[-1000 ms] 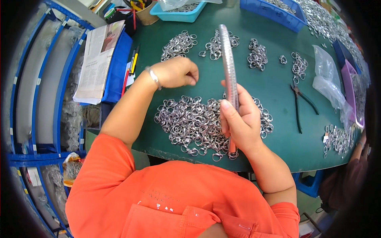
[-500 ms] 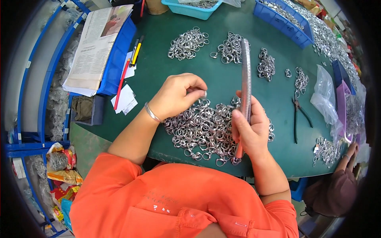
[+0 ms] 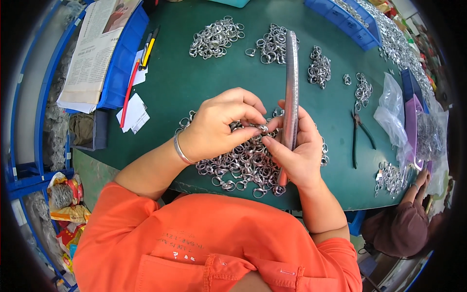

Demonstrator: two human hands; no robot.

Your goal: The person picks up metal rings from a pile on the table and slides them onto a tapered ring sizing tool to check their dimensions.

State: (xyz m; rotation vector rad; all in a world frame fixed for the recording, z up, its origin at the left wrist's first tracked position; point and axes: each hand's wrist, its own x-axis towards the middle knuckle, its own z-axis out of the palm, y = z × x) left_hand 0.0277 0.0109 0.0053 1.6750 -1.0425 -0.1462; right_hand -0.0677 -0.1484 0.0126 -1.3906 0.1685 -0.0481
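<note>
Between the thumb and fingers of my left hand (image 3: 224,122) is a silver ring (image 3: 262,129), pinched above the pile. My right hand (image 3: 300,146) is closed round a tapered metal ring mandrel (image 3: 292,73), held upright with its thin end pointing away from me. The right thumb and a fingertip reach close to the ring; whether they touch it I cannot tell. Beneath both hands spreads a large heap of silver rings (image 3: 243,168), partly hidden by them.
Smaller ring piles (image 3: 216,38) lie along the far side of the green table (image 3: 170,73). Pliers (image 3: 357,138) and a plastic bag (image 3: 389,109) are at right. A blue bin (image 3: 119,68) with newspaper, a red pencil (image 3: 129,95) and paper slips stand left. Another person (image 3: 399,224) sits at right.
My left hand has moved right with the ring, close to my right hand. The right fingers have shifted toward the ring. The whole view has shifted slightly.
</note>
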